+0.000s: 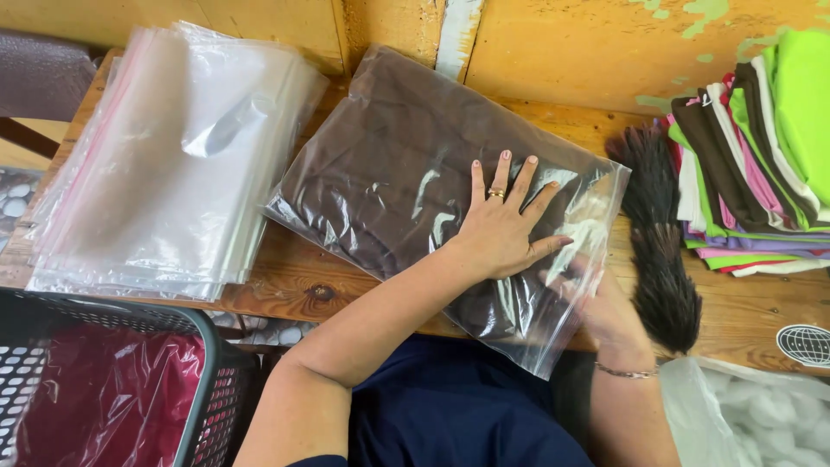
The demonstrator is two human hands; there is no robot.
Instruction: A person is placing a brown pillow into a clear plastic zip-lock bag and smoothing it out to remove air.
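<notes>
Basket (220,380), dark plastic lattice, at lower left below the surface edge; holds red cloth in clear film. Stack of empty clear bags (164,164) on left part of wooden surface (294,285), lying flat, edges fanned slightly. Just beside stack, to its right: clear bag with folded brown garment (389,173), set diagonally, lower end overhanging front edge of surface. Left hand (506,229) pressed flat on top of that bag, fingers spread, ring on one finger, nothing clasped. Right hand (596,307) inside or behind open lower-right end of same bag, blurred through the film; whether its fingers pinch anything cannot be told. Bracelet on right wrist. Dark brush (661,251) right of bag, near it. Folded garments pile (761,164), green, pink, white, brown, at far right. White stuffing in a bag (761,411) at lower right.
</notes>
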